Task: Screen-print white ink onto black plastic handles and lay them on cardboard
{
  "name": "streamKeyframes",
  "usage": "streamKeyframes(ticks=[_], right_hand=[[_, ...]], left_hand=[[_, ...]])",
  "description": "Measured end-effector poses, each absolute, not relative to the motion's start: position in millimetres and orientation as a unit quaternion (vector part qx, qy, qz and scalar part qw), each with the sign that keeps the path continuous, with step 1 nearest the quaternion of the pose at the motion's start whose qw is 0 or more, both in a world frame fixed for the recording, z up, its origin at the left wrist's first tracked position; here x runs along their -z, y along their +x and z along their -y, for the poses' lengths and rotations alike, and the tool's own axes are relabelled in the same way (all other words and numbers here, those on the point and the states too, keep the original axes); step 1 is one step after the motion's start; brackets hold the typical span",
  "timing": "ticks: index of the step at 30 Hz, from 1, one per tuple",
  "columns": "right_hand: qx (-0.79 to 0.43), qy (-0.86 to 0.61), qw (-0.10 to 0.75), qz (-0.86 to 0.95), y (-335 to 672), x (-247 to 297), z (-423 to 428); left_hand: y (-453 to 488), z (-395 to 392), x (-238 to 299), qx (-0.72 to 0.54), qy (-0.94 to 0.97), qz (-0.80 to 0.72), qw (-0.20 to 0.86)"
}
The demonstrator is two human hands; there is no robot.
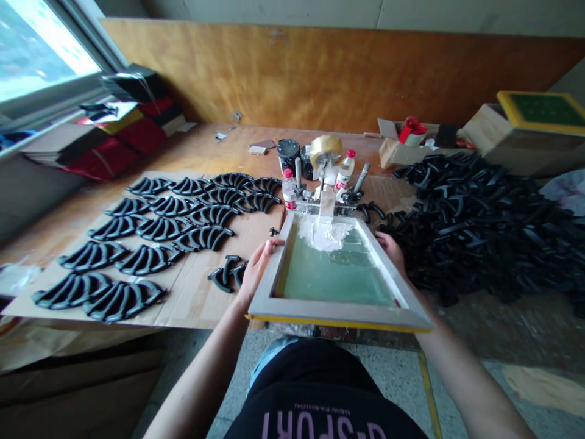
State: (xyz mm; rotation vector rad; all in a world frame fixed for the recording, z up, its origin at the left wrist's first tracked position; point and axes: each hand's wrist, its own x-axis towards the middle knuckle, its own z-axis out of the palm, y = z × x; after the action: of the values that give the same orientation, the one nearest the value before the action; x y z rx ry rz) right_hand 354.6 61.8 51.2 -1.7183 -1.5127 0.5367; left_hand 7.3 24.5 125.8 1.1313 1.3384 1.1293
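A screen printing frame (270, 286) is in front of me, fixed at its far end to a metal clamp (311, 206). White paste (329, 239) and a flat squeegee-like blade (326, 206) lie at the far end of its greenish mesh (331, 274). My left hand (258, 268) is closed at the left side of the frame, its fingertips at the rail. On the opposite side my right hand (393, 251) grips the right rail, partly hidden by it. A few loose black curved plastic pieces (223, 274) lie left of my left hand.
Rows of black curved pieces (150, 259) cover the cardboard (192, 308) on the left. A large heap of them (479, 225) lies at right. Bottles (346, 169), a black tub (288, 153) and a tape roll (325, 149) stand behind the clamp. Cardboard boxes (489, 131) sit far right.
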Motion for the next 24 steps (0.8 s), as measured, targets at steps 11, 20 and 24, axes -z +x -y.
streamKeyframes(ticks=[11,20,24], right_hand=[[-0.044,-0.529,0.145,0.835,247.3,-82.8,-148.6],[0.005,-0.544,0.102,0.833,254.7,-59.3,-113.0],[-0.031,-0.405,0.092,0.909,256.3,-71.4,-74.3]], left_hand=[[4.2,-8.4,-26.2,-0.344,0.457,-0.62,0.537],[-0.1,-6.6,-9.5,-0.337,0.467,-0.626,0.526],[-1.3,-6.5,-4.0,-0.342,0.476,-0.619,0.522]])
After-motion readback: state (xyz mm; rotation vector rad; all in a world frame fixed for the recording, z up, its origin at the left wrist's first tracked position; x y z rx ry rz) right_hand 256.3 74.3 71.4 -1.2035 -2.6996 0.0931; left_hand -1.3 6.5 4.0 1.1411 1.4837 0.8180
